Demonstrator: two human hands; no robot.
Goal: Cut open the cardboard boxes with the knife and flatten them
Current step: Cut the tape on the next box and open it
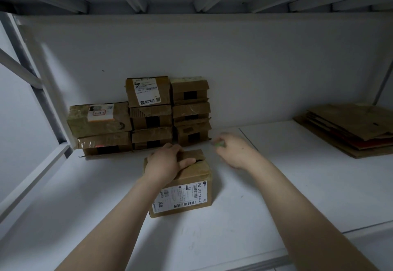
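A: Left hand (168, 164)?
B: Fingers curled over the top of the box (187, 194) beneath it, on the shelf (85, 207).
A: Right hand (235, 152)?
B: Clasps a blurred green knife (219, 143). Stacked boxes (148, 117) beyond; flattened cardboard (350, 128) well to its right.

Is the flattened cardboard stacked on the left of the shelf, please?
No, the flattened cardboard lies on the right of the shelf.

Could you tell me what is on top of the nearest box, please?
The left hand grips the front box's top, fingers curled over its far edge, thumb beside a slit. The surface under the palm and the inside are hidden.
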